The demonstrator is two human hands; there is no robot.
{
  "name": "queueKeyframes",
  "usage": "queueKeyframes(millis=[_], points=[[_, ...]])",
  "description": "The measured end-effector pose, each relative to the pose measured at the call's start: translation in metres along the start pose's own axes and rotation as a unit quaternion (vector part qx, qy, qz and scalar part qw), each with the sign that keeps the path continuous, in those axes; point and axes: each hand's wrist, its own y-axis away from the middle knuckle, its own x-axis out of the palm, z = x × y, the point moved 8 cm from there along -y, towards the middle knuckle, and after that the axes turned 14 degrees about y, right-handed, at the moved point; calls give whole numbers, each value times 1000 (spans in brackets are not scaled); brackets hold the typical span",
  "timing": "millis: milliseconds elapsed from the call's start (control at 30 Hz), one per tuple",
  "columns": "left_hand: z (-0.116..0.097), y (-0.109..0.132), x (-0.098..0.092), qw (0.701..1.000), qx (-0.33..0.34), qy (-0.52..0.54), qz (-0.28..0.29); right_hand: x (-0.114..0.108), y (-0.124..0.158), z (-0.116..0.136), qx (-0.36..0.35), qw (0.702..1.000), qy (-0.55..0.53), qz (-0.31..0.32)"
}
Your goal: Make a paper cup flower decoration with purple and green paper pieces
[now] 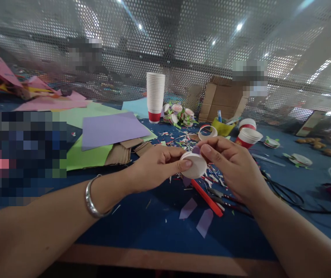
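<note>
My left hand (161,166) pinches a round white paper cup bottom (198,166) between thumb and fingers, its flat face tilted toward me. At its upper edge my right hand (232,164) is closed on a small purple paper piece (196,150), which touches or nearly touches the rim. Below the hands lie two pointed purple paper strips (205,222) on the blue tabletop. A red stick-like tool (207,197) rests between them and the scissors (223,197), whose handles are partly behind my right hand.
Purple sheets (113,129) and green paper (90,152) spread at left. Behind stand a tall stack of paper cups (155,96), small cup-bottom crafts (178,114), a yellow-green holder (222,127) and more cups (249,137). Paper scraps and a black cable (284,193) lie around.
</note>
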Motion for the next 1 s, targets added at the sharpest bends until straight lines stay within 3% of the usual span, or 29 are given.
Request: queueKeyframes(millis=[100,200,400,633,1000], points=[[1,1,6,999,-6,-22,34,5,-1,-6,21,999,-33,31],[2,1,5,999,-8,-36,34,9,-2,-11,41,996,-53,56],[15,0,7,997,-59,6,57,-1,-4,-15,50,996,-75,-8],[15,0,6,995,-74,61,41,7,-3,-17,53,998,-21,34],[21,0,-3,993,-82,77,-17,5,-3,-15,51,998,1,22]])
